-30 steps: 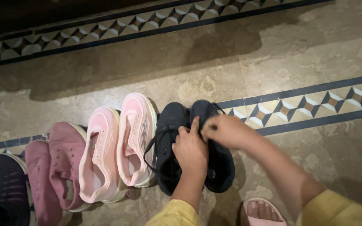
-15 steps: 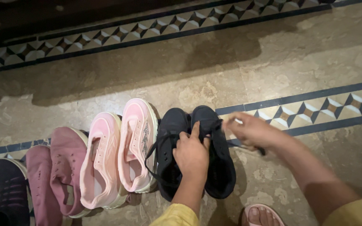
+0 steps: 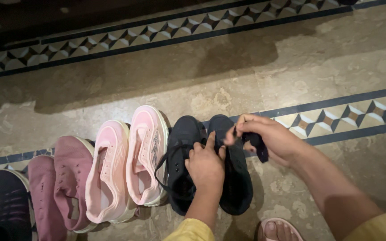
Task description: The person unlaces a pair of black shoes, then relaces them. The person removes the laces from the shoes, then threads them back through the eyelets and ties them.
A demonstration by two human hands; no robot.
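While the stone floor point(image 3: 228, 80) with its dark patterned border strips spread out under everything, a row of shoes lay side by side across it, and the black pair point(image 3: 211, 160) served as the marker at the row's right end. Just left of that pair sat two pale pink shoes point(image 3: 126, 165), left of those two mauve ones point(image 3: 56, 187), and a dark shoe point(image 3: 1, 205) lay furthest left at the frame's edge. A toe in a pink sandal point(image 3: 275, 228) showed just below the black pair. The left hand point(image 3: 206, 165) rested on top of the black pair, fingers curled and pressing down where the two shoes met. The right hand point(image 3: 269, 138), just right of the pair, was closed in a pinch on a dark lace point(image 3: 258, 145) drawn out from the right black shoe. The lacing looked mid-way; a steady pull with the shoe held firm seemed called for.
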